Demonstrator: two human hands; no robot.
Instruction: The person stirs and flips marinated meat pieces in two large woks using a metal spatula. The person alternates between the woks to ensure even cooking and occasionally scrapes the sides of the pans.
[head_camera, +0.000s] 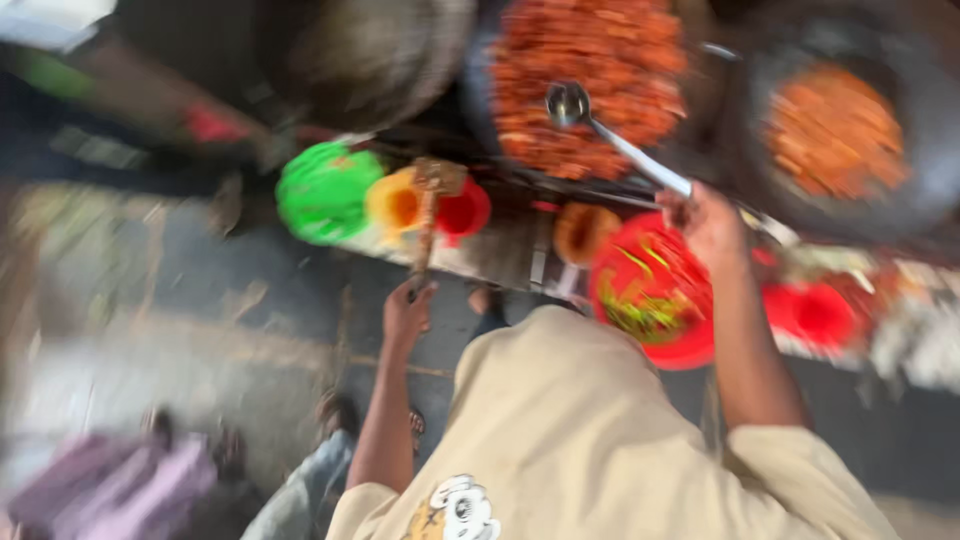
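Right hand (708, 222) grips a ladle (600, 130) over orange food (590, 70) — left hand (405, 315) holds a wooden stick (428, 225) by bowls (325, 192).

The ladle (568, 103) was silvery, the plate (655, 295) red. The bowl (325, 192) was bright green, the shirt (570, 430) beige.

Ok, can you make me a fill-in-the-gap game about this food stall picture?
1. The right hand holds a long metal ____ over the big pan of reddish food.
2. The left hand grips a ____-handled tool.
3. The round plastic bowl left of the yellow bowl is ____.

Missing words: ladle; wooden; green
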